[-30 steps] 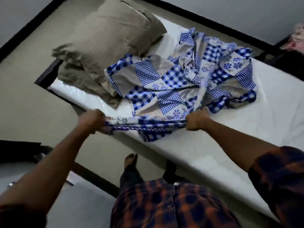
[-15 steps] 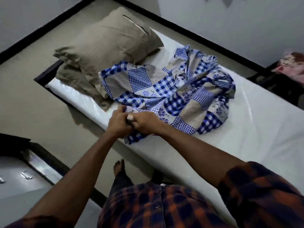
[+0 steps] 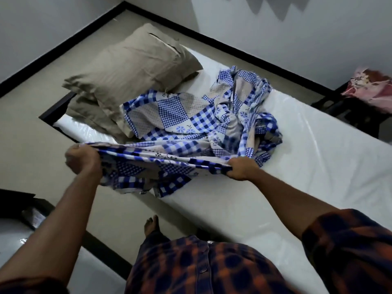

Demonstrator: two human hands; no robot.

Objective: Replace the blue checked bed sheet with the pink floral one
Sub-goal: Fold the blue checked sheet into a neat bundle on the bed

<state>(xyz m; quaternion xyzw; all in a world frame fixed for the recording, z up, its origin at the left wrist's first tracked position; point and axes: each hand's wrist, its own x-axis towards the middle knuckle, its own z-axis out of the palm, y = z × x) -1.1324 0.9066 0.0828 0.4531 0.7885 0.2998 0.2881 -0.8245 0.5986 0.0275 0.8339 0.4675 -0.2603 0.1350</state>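
The blue checked bed sheet (image 3: 186,124) lies bunched in a heap on the bare white mattress (image 3: 307,149). Its near edge is stretched taut between my hands, with a fold hanging below over the bed's side. My left hand (image 3: 82,160) grips that edge at the left, out past the mattress over the floor. My right hand (image 3: 241,168) grips it at the right, above the mattress's near side. The pink floral sheet (image 3: 373,88) lies bundled on a dark stand at the far right, partly cut off by the frame's edge.
Two beige pillows (image 3: 131,66) are stacked at the head of the bed, touching the heap. A dark bed frame (image 3: 55,109) shows at the corner. Beige floor (image 3: 27,132) lies left of the bed. White walls with black skirting stand behind. A dark low object (image 3: 19,206) sits lower left.
My hands, together at the sheet's edge half a second ago, have spread apart, pulling the edge taut. More of the sheet has gathered toward me and hangs over the bed's side.
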